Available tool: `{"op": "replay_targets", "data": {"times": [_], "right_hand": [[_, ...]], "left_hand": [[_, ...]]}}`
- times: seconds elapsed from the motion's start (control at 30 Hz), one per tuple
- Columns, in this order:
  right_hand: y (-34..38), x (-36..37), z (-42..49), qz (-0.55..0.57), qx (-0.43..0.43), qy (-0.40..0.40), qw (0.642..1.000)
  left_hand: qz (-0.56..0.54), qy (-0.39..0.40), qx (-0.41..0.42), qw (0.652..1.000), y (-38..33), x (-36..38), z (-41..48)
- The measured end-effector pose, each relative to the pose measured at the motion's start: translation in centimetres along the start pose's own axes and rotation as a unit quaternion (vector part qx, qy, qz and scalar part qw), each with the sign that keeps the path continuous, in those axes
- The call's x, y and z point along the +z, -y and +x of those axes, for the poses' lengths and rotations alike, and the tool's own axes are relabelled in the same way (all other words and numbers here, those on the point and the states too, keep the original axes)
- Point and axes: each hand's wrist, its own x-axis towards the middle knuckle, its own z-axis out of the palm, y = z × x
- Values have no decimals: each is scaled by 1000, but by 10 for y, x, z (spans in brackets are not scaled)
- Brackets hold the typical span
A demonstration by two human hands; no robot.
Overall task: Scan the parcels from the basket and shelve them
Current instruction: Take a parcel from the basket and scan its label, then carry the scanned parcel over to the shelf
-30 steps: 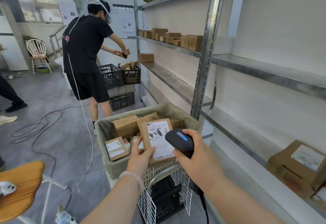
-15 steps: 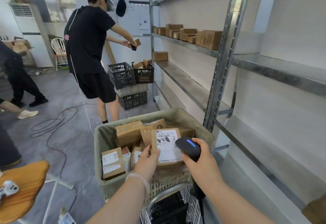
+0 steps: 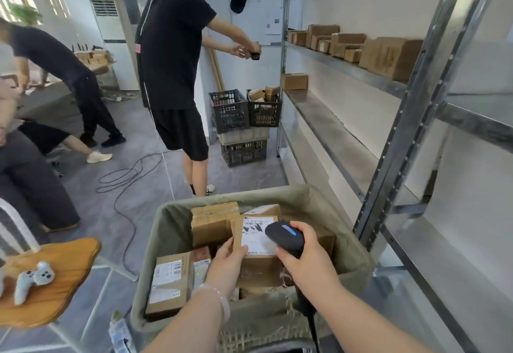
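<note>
Left hand pinches the labelled parcel by its near-left edge, propped label-up over the middle of the basket, presumably so the barcode faces the scanner; right hand is wrapped round the scanner's grip, head just over the label's right edge. Shelf runs along the basket's right side; steel upright by the far-right corner may block a straight reach; other parcels lie beneath; another person works farther along.
</note>
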Motion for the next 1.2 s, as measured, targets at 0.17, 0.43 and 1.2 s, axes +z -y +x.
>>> {"op": "replay_targets", "data": {"times": [0.17, 0.43, 1.2], "right_hand": [[22, 42, 29, 19, -26, 46, 998], [53, 93, 57, 24, -19, 51, 998], [-18, -50, -158, 21, 117, -447, 886]], "left_hand": [[-14, -48, -1, 999, -7, -43, 27], [36, -65, 35, 997, -28, -97, 64], [472, 319, 481, 666, -25, 113, -53]]}}
